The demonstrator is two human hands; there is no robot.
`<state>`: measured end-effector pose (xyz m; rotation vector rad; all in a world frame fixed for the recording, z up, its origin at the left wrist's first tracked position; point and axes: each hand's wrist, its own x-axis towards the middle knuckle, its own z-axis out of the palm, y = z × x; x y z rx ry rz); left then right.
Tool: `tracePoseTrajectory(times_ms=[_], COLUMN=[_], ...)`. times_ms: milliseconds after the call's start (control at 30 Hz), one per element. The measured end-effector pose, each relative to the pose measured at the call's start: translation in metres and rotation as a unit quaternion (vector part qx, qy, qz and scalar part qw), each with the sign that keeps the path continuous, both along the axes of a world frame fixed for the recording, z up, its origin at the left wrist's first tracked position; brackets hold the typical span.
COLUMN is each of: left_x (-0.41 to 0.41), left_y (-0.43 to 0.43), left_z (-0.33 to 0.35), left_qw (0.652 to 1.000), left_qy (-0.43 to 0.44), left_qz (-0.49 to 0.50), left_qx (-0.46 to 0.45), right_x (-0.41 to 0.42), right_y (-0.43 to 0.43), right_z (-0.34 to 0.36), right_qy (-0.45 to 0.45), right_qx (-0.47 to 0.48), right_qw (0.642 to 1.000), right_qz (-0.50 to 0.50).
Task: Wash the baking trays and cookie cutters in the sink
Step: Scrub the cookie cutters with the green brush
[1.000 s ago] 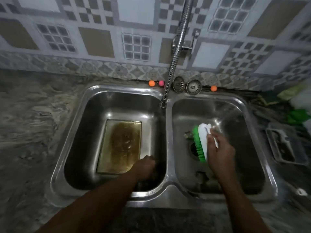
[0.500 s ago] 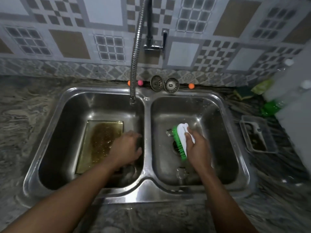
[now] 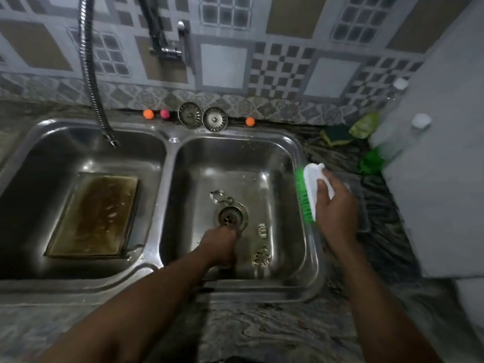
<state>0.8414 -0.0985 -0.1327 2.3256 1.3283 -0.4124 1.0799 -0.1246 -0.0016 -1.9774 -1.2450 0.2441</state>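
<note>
Cookie cutters: we are seeing three lying on the floor of the right basin [image 3: 235,158]. The gingerbread-man cutter [image 3: 262,255] and the small cutter [image 3: 262,231] are lying just right of our left fingers, and the ring-shaped cutter [image 3: 220,197] is lying beyond the drain [image 3: 230,217] from them.
Baking tray [image 3: 97,216]: it is lying flat under brownish water in the left basin [image 3: 52,158], well left of those fingers.
Left hand [image 3: 221,246]: we are reaching down at the drain's near edge. The fingers are hiding under the hand, so we cannot tell whether they are grasping anything.
Right hand [image 3: 335,208]: we are gripping the scrub brush [image 3: 310,179], with our fingers wrapping its white back and the green bristles facing left over the sink rim [image 3: 311,247].
</note>
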Motion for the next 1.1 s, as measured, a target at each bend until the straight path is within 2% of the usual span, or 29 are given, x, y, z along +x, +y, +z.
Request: tracePoseTrajectory(times_ms=[233, 367, 500, 633, 667, 733, 833, 867, 933, 1000, 1100], left_x=[0.022, 0.024, 0.027, 0.024, 0.022, 0.019, 0.016, 0.016, 0.019, 0.02, 0.027], left_y=[-0.009, -0.013, -0.014, -0.008, -0.005, 0.003, 0.014, 0.017, 0.024, 0.032, 0.04], left_z=[-0.039, -0.055, -0.063, -0.06, -0.057, -0.051, -0.029, -0.021, -0.001, 0.022, 0.061], left_qw=[0.995, 0.992, 0.993, 0.992, 0.989, 0.974, 0.9, 0.859, 0.737, 0.623, 0.537], left_qy=[0.075, 0.092, 0.081, 0.043, 0.019, -0.086, -0.244, -0.294, -0.437, -0.549, -0.635], left_qz=[0.039, 0.053, 0.063, 0.094, 0.113, 0.174, 0.338, 0.398, 0.48, 0.494, 0.443], left_qx=[-0.054, -0.07, -0.063, -0.079, -0.088, -0.12, -0.126, -0.13, -0.188, -0.256, -0.335], right_x=[0.094, 0.101, 0.099, 0.101, 0.101, 0.101, 0.1, 0.099, 0.096, 0.085, 0.048], right_y=[0.016, 0.025, 0.024, 0.019, 0.017, 0.015, 0.014, 0.014, 0.015, 0.018, 0.024], right_z=[-0.029, -0.045, -0.056, -0.06, -0.059, -0.056, -0.043, -0.037, -0.025, -0.009, 0.017], right_qy=[-0.048, -0.036, -0.072, -0.091, -0.09, -0.077, -0.077, -0.072, -0.049, -0.023, 0.034], right_qx=[-0.111, -0.148, -0.177, -0.172, -0.171, -0.153, -0.111, -0.099, -0.07, -0.018, 0.051], right_qw=[0.992, 0.988, 0.981, 0.98, 0.98, 0.984, 0.99, 0.991, 0.994, 0.998, 0.998], right_qz=[-0.038, -0.035, -0.03, -0.035, -0.036, -0.037, -0.045, -0.05, -0.066, -0.056, 0.028])
